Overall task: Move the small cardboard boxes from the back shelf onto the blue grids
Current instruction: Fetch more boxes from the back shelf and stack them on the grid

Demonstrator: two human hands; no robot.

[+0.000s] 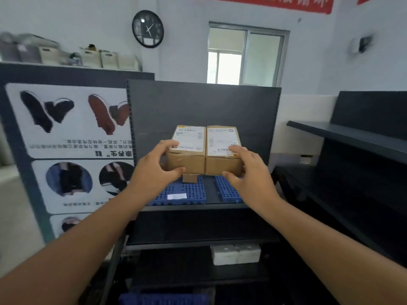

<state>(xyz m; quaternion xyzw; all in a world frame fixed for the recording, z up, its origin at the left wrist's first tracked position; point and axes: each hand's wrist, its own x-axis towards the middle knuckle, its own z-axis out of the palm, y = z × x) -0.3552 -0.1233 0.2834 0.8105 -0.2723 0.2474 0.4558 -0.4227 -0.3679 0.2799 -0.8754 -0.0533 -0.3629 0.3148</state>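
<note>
Hanging at the far left, a shoe poster [72,128] covers a dark panel. Beside it, the left hand [152,170] clamps the left cardboard box [187,150], fingers over its top and thumb at its lower front edge. That box touches the right cardboard box [222,150], both with their labels facing up. They sit over the left blue grid [187,192] and the right blue grid [226,192], and whether they rest on them cannot be told. A small cardboard piece [189,178] shows under the left box. The right hand [248,172] clamps the right box the same way. A dark shelf unit [352,137] stands at the far right.
</note>
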